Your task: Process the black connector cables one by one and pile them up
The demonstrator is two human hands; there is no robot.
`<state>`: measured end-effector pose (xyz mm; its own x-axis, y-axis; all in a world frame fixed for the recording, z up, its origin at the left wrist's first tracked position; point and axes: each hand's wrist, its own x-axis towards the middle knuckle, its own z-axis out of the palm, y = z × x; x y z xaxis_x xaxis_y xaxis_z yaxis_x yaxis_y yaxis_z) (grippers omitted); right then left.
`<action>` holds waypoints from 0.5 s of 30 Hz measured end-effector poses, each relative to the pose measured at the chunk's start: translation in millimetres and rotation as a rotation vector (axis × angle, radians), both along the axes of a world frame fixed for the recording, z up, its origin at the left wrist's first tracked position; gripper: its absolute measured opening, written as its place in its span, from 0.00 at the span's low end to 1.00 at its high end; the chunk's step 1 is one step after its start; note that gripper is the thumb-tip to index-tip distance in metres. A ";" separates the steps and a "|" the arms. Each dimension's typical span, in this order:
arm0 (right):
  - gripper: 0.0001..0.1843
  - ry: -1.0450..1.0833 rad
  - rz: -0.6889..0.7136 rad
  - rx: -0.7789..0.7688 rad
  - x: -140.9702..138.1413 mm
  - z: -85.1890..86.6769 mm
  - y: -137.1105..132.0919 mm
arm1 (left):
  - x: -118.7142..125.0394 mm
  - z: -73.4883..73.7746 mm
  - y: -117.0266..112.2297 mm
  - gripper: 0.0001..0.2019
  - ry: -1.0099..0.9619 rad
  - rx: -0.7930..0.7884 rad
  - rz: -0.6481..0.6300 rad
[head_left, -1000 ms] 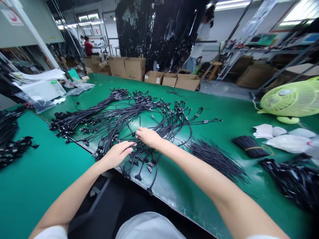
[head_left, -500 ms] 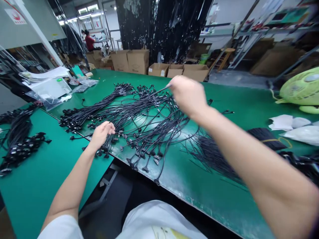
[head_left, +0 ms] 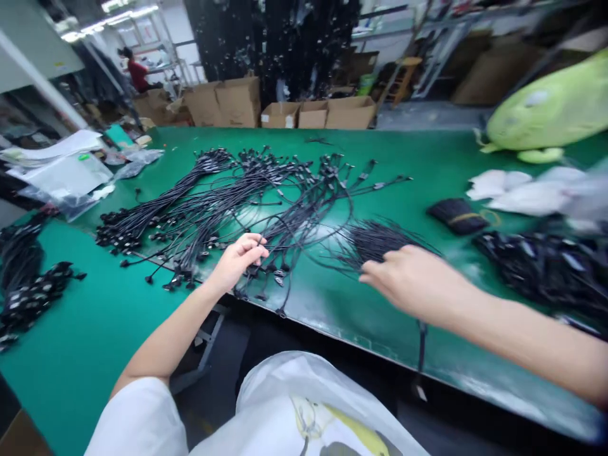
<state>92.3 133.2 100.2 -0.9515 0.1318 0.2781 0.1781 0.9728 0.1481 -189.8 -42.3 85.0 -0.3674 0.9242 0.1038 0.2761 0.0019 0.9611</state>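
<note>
A spread of black cables (head_left: 247, 196) with end connectors lies across the green table (head_left: 332, 297). My left hand (head_left: 237, 258) rests at the near edge of the spread, fingers pinched shut on a few cables by their connectors. My right hand (head_left: 408, 285), blurred by motion, hovers low over the table beside a loose heap of thin black strands (head_left: 375, 239). Its fingers point left toward that heap. A thin black cable (head_left: 420, 345) hangs from under this hand, past the table's front edge.
A tied black bundle (head_left: 456, 212), white bags (head_left: 513, 187), a lime fan (head_left: 546, 107) and another dark cable heap (head_left: 546, 266) are on the right. More cables (head_left: 28, 285) are on the left table. Cardboard boxes (head_left: 237, 98) and a person in red (head_left: 137, 71) are beyond.
My right hand, raised high with a cable half a second ago, has come down and right to the strand heap. My left hand shifted right along the cable ends.
</note>
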 end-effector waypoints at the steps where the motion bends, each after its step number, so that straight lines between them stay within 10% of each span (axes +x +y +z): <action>1: 0.21 -0.034 0.004 -0.061 5.6 0.3 -18.6 | 21.2 -1.4 7.2 0.13 0.115 0.004 -0.070; 5: 0.19 0.008 -0.146 -0.253 18.6 18.7 -47.0 | 96.8 -4.9 22.1 0.14 0.316 -0.108 -0.509; 9: 0.15 0.150 -0.366 -0.492 63.0 7.2 -5.0 | 117.9 -1.4 30.0 0.17 -0.039 -0.334 -0.681; 15: 0.18 0.385 -0.417 -0.647 141.5 -62.1 13.2 | 93.5 24.2 43.6 0.12 -0.749 -0.080 -0.277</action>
